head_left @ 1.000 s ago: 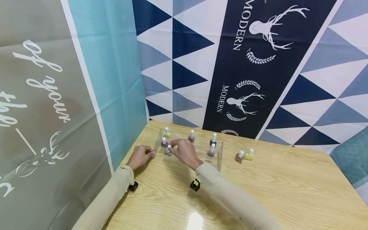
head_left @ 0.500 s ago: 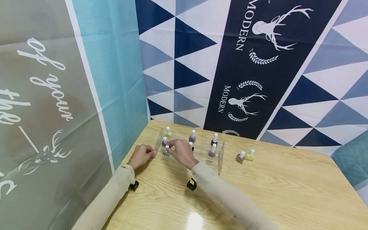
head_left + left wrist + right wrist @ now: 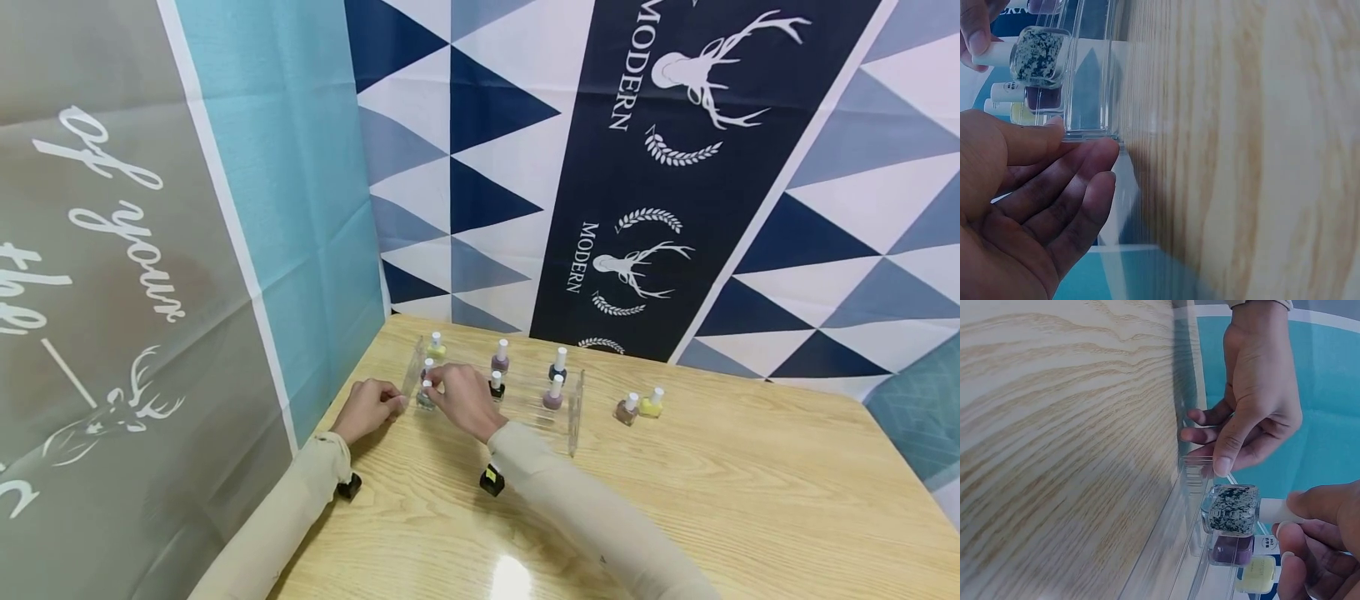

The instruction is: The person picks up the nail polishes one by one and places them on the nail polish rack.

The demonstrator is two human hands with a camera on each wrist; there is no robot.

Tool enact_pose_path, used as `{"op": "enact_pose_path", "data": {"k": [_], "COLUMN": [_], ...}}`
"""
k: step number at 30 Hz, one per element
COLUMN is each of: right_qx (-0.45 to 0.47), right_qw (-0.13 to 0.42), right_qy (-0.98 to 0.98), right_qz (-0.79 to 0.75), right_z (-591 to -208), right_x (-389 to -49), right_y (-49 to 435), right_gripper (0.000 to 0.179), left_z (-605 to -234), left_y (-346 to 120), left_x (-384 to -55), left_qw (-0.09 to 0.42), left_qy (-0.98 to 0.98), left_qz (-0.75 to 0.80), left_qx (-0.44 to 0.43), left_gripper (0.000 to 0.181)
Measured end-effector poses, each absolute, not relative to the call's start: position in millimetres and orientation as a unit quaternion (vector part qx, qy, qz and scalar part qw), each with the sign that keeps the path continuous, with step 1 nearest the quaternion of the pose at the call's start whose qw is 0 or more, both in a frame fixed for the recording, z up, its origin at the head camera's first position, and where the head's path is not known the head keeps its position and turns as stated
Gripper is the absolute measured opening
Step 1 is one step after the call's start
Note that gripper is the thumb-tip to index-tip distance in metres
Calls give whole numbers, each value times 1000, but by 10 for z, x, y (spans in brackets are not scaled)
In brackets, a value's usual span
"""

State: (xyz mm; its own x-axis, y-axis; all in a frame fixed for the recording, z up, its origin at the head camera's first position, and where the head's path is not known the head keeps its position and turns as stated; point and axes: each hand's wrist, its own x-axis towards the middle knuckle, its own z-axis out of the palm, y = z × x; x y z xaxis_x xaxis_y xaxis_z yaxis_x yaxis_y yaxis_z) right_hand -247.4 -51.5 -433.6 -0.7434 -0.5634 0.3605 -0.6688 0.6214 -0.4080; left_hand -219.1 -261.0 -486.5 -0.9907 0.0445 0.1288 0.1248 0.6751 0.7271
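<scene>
My right hand (image 3: pixel 467 400) pinches the white cap of a nail polish bottle (image 3: pixel 1234 509) with black-and-white speckles. The bottle is held at the front left tier of a clear stepped display rack (image 3: pixel 576 412), overlapping it in both wrist views. Behind it on the rack stand a purple nail polish (image 3: pixel 1233 550) and a yellow one (image 3: pixel 1259 576). At the rack's left end my left hand (image 3: pixel 1041 181) pinches the clear end panel between thumb and fingers. Further right on the rack are a black bottle (image 3: pixel 497 389) and a mauve bottle (image 3: pixel 553 398).
On the rack's back tier stand another mauve bottle (image 3: pixel 500 362) and a dark blue one (image 3: pixel 557 372). Right of the rack, a brown bottle (image 3: pixel 626 412) and a yellow bottle (image 3: pixel 652 407) stand on the wooden table (image 3: pixel 712 483). Patterned curtains hang behind and at the left.
My right hand has moved left with the speckled bottle, toward the rack's left end. The black bottle has come out from behind that hand. The left hand stays put.
</scene>
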Motion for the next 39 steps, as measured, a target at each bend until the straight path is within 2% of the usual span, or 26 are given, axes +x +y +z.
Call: {"op": "enact_pose_path", "data": {"k": [11, 30, 39], "right_qx": [330, 317, 327], "right_qw": [84, 93, 94], "right_qy": [-902, -917, -909], "right_qz": [265, 224, 242], "right_z": [-4413, -4518, -4501], "right_x": [-2514, -2532, -2546], "right_y": [-569, -633, -606], "right_gripper": [6, 7, 14], "left_z": [-4866, -4911, -4899], "left_y": [-2620, -2598, -2617], "left_x": [-2198, -2209, -2209], "left_qw": [51, 52, 53], "left_qy": [-913, -917, -919], "left_qz": [-401, -392, -389], "left_qx": [-52, -43, -44], "left_gripper": [17, 18, 18]}}
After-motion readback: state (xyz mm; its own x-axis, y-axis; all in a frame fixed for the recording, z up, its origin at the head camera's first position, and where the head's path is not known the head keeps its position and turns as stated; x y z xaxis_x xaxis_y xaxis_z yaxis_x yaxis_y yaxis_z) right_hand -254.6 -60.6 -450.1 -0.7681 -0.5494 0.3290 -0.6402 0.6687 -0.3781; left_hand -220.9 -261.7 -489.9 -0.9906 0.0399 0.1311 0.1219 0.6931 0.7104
